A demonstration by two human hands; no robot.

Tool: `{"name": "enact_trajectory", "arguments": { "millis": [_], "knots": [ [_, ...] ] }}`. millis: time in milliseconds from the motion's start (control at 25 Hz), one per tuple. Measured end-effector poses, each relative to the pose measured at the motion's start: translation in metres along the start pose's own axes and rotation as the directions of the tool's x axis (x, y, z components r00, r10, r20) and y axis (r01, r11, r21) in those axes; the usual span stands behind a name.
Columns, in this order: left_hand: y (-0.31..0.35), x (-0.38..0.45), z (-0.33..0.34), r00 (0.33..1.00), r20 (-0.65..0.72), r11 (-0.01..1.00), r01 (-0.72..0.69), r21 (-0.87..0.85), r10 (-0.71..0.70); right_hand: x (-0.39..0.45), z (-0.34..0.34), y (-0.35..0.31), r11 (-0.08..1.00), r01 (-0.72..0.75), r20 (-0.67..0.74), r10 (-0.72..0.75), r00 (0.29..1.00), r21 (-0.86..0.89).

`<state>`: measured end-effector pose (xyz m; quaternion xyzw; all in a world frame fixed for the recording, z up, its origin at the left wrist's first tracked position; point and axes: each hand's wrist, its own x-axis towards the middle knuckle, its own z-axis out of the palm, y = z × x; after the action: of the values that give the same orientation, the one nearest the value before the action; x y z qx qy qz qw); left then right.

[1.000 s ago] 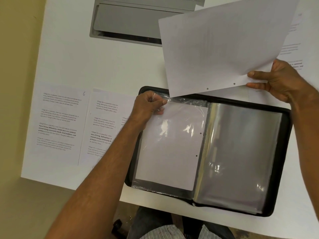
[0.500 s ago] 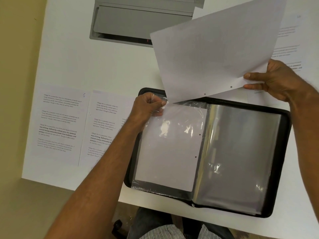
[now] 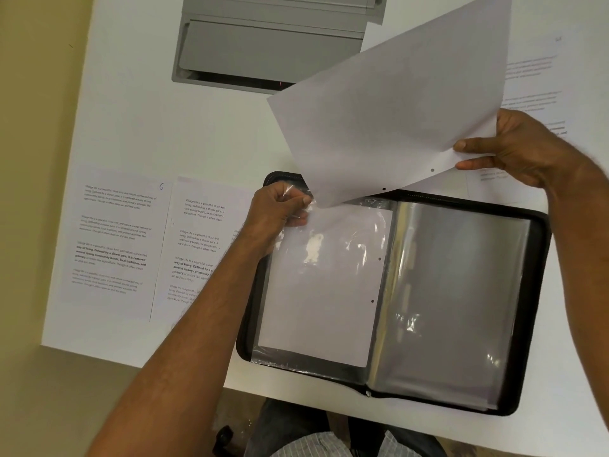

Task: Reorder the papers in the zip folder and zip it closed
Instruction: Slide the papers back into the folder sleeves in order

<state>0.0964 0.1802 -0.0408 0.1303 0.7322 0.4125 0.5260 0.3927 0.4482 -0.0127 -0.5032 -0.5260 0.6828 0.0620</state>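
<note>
At the bottom edge a lap in dark trousers and a striped shirt is cut off by the frame. Just beyond, the open black folder lies on the white tabletop, lower right of centre; glare on its plastic sleeves hides what the right-hand ones hold. The left sleeve holds a blank-looking page. The left hand pinches that sleeve's upper left corner, its grip closed on the film. The right hand, at the right, holds a sheet by its punched edge, thumb over fingers; the sheet tilts up over the folder's top edge, covering it, with its lowest corner just beside the left fingers. Two printed pages lie at the left, one partly under the forearm, their text too small to read. More pages at upper right are half hidden. A grey unit is cut off at the top.
</note>
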Motion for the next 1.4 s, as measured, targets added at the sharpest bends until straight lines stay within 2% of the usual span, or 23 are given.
{"name": "enact_trajectory", "arguments": {
  "millis": [760,1000,1160,1240,1400],
  "knots": [
    [-0.003,-0.005,-0.007,0.998,0.052,0.995,0.026,-0.096,-0.021,0.005,-0.002,-0.018,0.997,-0.012,0.124,0.022,0.992,-0.08],
    [0.0,-0.007,0.002,0.999,0.033,0.988,0.043,-0.146,-0.039,0.011,0.002,-0.018,0.995,-0.005,0.122,0.017,0.992,-0.095],
    [-0.001,-0.005,0.004,0.998,0.026,0.981,0.054,-0.187,-0.05,0.014,0.008,-0.022,0.984,-0.001,0.088,0.017,0.996,-0.177],
    [-0.003,-0.004,0.005,0.998,0.015,0.97,0.063,-0.235,-0.061,0.011,0.014,-0.021,0.992,0.014,0.025,-0.011,1.0,-0.125],
    [-0.005,-0.004,0.009,0.997,-0.014,0.961,0.065,-0.27,-0.071,-0.003,0.057,-0.001,0.972,-0.016,-0.07,0.033,0.997,0.235]
  ]
}}
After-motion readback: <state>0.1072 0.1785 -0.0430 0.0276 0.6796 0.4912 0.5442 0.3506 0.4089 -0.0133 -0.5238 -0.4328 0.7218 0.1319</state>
